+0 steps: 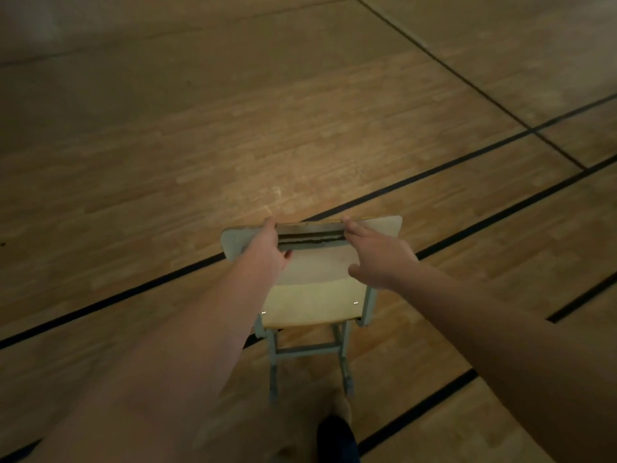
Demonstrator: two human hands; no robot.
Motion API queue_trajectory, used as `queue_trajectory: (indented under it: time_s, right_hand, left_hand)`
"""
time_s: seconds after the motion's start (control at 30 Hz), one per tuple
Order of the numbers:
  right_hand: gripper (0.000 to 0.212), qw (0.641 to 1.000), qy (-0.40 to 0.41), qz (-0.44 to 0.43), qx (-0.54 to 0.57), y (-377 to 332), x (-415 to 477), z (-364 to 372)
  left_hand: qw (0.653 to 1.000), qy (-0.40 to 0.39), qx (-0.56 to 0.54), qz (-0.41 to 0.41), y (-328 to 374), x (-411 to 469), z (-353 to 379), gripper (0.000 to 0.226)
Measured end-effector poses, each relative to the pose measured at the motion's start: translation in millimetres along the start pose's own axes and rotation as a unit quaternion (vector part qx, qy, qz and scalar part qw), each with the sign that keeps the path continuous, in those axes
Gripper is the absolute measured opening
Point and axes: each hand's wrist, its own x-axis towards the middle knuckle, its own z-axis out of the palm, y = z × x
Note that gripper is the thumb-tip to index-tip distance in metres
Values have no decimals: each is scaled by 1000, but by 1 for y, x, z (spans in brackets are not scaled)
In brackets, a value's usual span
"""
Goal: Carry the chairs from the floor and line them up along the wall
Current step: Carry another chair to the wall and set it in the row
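To share the lift evenly, curls fingers of left hand [267,253] over the backrest top of the chair [314,300] and lays right hand [380,259] alongside, fingers straight, together, thumb splayed.

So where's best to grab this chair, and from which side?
By the chair's backrest, along its top edge, reaching from above over the seat: that edge faces up, wide enough for two hands. The left hand grips it; the right hand touches it.

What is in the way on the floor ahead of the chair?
Nothing visible. The left hand grips the chair backrest, the right hand rests on it, and the floor ahead shows only black lines. I cannot make out the wall.
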Motion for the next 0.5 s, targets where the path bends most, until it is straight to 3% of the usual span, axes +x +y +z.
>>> queue_trajectory:
  time_s: [0.1, 0.13, 0.2, 0.27, 0.3, 0.37, 0.43, 0.5]
  right_hand:
    - [27, 976, 190, -5, 105, 16, -2, 3]
    - [21, 972, 189, -1, 137, 21, 0, 8]
    - [19, 974, 75, 19, 213, 26, 8, 23]
    - [29, 934, -57, 66, 347, 26, 22, 28]
    - [39, 888, -85, 104, 440, 24, 30, 25]
    - [57, 734, -96, 212, 639, 15, 50, 15]
    - [61, 596, -68, 296, 743, 0, 71, 2]
    - [60, 522, -39, 358, 773, -13, 94, -10]
  left_hand:
    - [1000, 5, 9, -5, 16, 6, 12, 30]
    - [1000, 9, 2, -8, 22, 8, 14, 25]
    - [1000, 12, -3, -12, 28, 10, 19, 19]
    - [1000, 8, -9, -13, 31, 14, 23, 19]
    - [1000, 7, -13, -12, 32, 15, 25, 19]
    - [1000, 8, -19, -10, 35, 17, 26, 23]
    - [1000, 12, -23, -11, 42, 18, 27, 24]
    - [1000, 10, -22, -15, 46, 21, 31, 24]
